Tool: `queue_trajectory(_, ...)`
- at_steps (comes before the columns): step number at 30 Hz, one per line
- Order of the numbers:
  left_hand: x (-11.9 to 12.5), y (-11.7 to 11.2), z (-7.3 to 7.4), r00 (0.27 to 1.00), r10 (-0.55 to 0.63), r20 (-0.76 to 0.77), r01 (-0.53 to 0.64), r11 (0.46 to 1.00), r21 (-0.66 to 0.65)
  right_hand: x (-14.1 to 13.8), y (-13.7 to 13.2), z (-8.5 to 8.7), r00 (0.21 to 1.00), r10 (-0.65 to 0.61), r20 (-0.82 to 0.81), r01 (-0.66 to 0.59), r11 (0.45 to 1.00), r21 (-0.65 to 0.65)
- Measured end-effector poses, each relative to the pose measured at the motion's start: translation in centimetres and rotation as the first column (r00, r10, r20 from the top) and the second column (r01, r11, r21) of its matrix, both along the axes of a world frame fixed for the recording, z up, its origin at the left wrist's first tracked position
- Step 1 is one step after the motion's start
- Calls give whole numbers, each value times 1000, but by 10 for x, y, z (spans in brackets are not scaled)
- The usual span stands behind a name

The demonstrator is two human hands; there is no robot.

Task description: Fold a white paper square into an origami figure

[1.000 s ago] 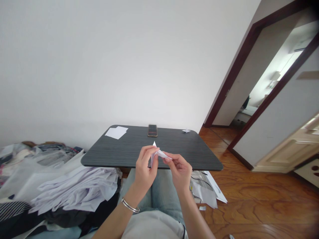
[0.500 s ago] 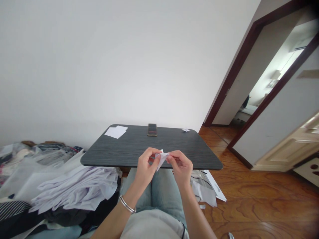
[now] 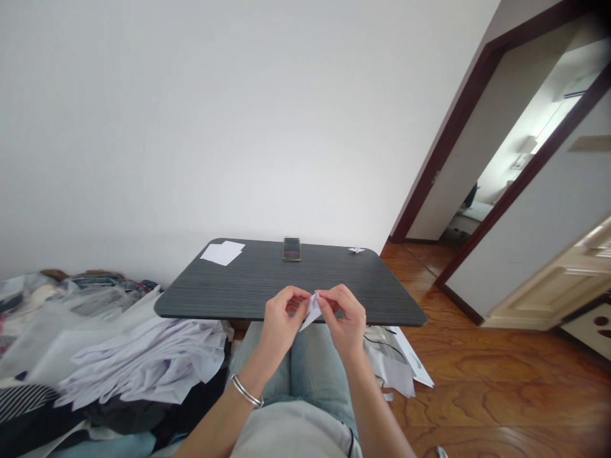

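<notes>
My left hand [image 3: 280, 321] and my right hand [image 3: 344, 321] meet above the near edge of the dark table [image 3: 238, 286], both pinching a small folded white paper piece [image 3: 311, 310]. The paper's pointed end hangs down and left between my fingertips. A silver bangle [image 3: 247, 391] sits on my left wrist. My knees in light jeans show below the hands.
On the table's far side lie white paper sheets [image 3: 222, 252], a phone [image 3: 291, 249] and a small folded paper figure [image 3: 356, 250]. A heap of white sheets and clothes [image 3: 119, 356] fills the left. Papers [image 3: 396, 366] lie on the wooden floor; an open doorway [image 3: 506, 159] stands right.
The paper pointed up and right a second ago; I have turned it so its tip hangs down, and both hands have closed in together on it.
</notes>
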State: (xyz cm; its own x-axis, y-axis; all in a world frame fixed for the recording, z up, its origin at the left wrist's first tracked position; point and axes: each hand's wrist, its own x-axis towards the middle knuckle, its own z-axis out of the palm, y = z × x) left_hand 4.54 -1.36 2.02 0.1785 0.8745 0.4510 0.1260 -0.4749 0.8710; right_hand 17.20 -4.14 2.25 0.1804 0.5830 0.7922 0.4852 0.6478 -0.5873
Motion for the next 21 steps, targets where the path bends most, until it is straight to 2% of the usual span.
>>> queue_trajectory(4,0,-1,0,995,78,-64,-71,993,95,0,1,-1,1000,-23,14,23,1000,-2)
queue_trajectory(11,-1,-3,0,979,152,-132,-114,958,262,1,3,-6,997,-78,-31,78,997,11)
queue_trajectory(17,-2,-3,-1,957,239,-161,-166,913,372,0,5,-12,990,3,-144,-6,1000,-24)
queue_trajectory(21,-2,-4,-3,932,314,-182,-195,857,477,-3,4,-13,989,-4,-145,-14,992,-122)
